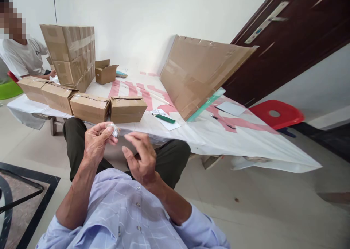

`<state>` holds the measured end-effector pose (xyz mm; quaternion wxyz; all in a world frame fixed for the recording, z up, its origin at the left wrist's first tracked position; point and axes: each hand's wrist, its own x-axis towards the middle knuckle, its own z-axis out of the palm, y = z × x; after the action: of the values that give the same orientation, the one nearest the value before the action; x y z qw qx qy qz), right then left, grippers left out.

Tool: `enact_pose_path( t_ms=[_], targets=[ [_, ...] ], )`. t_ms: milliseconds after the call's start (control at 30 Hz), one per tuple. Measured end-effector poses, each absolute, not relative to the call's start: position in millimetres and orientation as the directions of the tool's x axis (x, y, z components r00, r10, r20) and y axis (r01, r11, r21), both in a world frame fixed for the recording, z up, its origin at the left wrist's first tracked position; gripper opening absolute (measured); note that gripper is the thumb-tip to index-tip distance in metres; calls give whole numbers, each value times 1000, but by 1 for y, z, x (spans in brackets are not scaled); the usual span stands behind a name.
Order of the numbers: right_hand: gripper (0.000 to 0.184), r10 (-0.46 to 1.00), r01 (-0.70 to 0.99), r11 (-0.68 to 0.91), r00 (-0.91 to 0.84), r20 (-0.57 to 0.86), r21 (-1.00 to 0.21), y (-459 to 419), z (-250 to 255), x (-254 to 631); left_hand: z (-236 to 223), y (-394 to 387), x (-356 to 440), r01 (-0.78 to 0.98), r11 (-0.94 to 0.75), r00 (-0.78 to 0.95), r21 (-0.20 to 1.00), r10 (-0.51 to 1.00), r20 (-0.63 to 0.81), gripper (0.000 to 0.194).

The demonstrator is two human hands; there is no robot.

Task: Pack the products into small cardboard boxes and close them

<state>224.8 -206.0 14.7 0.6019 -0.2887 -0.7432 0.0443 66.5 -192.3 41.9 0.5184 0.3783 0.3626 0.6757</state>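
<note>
Between the thumb and fingers of my left hand (100,137) is a small crumpled silvery-white bundle (115,130); what it contains I cannot make out. My right hand (140,154) is just to the right of it, thumb and fingers apart, touching nothing. Both hands are above my lap, in front of the table edge. Beyond them on the table stand closed cardboard boxes (128,109) in a row. A green-handled cutter or knife (163,118) lies on a white sheet of paper (172,125) to the right of the boxes.
Taped cartons are stacked (73,55) at the back left, near an open small box (105,73). A large cardboard sheet (197,70) leans on the right. Pens (222,121) lie on the covered table (259,147). A person in a white shirt (23,57) sits far left; a red stool (276,114) stands right.
</note>
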Motion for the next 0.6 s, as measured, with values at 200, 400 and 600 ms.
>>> enact_pose_path(
  t_ms=[200, 400, 600],
  targets=[
    [26, 864, -88, 486, -101, 493, -870, -191, 24, 222, 38, -194, 84, -291, -326, -180, 900, 942, 283, 43],
    [45, 910, -193, 309, -226, 349, -931, -179, 19, 225, 35, -188, 65, -138, -346, 69, 928, 931, 357, 42],
    [59, 913, -397, 114, -320, 254, -911, -167, 3, 221, 34, -180, 56, -55, -345, 150, 937, 925, 350, 44]
  ],
)
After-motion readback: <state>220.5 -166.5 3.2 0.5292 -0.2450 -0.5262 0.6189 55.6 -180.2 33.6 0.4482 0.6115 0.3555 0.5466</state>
